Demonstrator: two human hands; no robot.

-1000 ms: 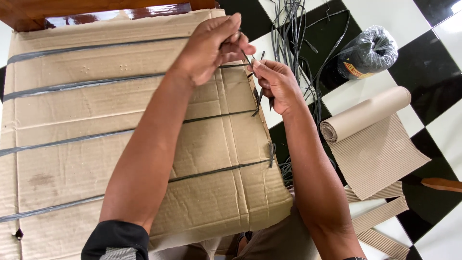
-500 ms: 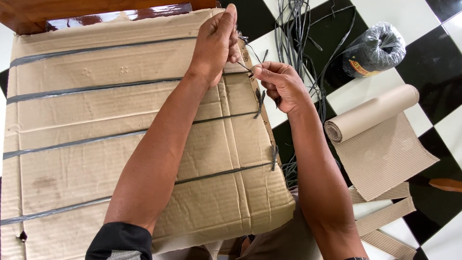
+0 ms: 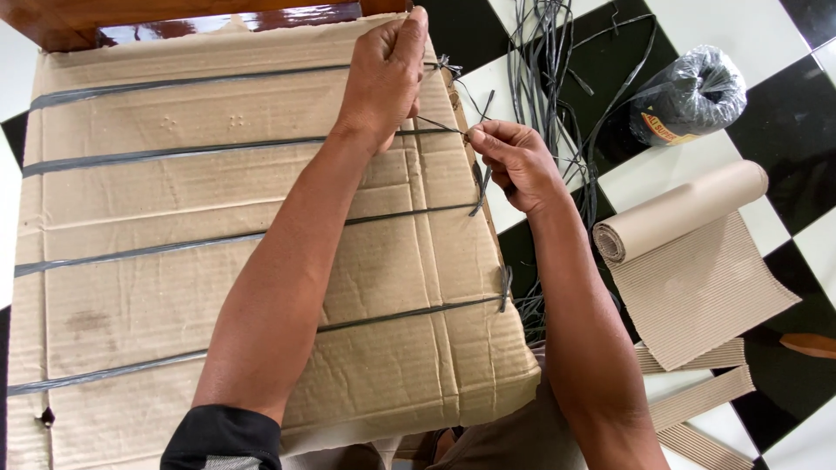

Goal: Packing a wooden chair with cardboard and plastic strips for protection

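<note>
Strapping (image 3: 440,127) is being pinched by the right hand (image 3: 514,161); the left hand (image 3: 387,74) is apparently fisting its other end above the cardboard package (image 3: 174,244).

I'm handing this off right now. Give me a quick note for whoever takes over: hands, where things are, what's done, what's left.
Left hand: fisted on a dark cord end at the cardboard-wrapped package's right edge.
Right hand: pinching the other cord end beside it.
Done: five cords cross the package; the lower two look knotted at the edge.
Left: the cord in hand is not yet tied off.
Nearby: loose cords, corrugated paper roll on the checkered floor.
</note>
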